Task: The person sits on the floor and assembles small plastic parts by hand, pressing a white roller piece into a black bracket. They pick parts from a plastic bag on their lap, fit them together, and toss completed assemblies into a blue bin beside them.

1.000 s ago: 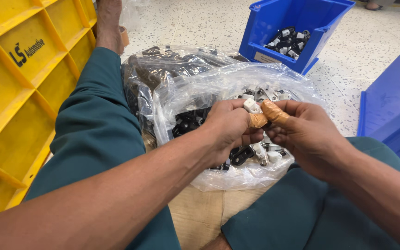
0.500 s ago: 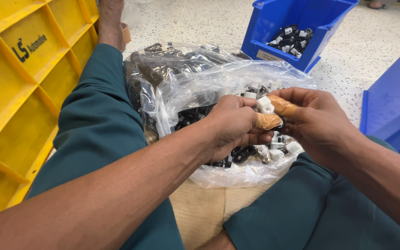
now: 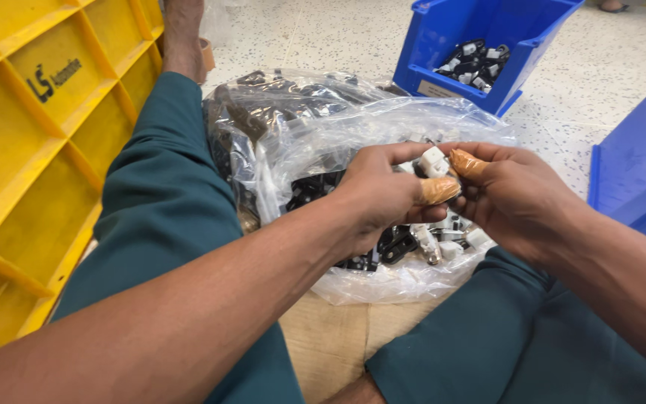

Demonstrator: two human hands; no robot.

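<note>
1. Both hands up over the open clear plastic bag [image 3: 353, 142] between my legs. Left hand [image 3: 383, 196] and right hand [image 3: 514, 196] pinch one small white part [image 3: 434, 161] between taped fingertips [image 3: 440, 190].
2. Step, as I read it: mating or checking that piece.
3. Next needs a firm pinch, fine alignment; the joint itself is hidden.
4. Blue bin [image 3: 443, 37] with similar black and white parts sits ahead, yellow crate [image 3: 31, 150] at left.

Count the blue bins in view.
2. One blue bin holding small black and white parts stands at top centre, beyond the plastic bag. Another blue bin is cut off at the right edge; more may lie outside the picture.
</note>
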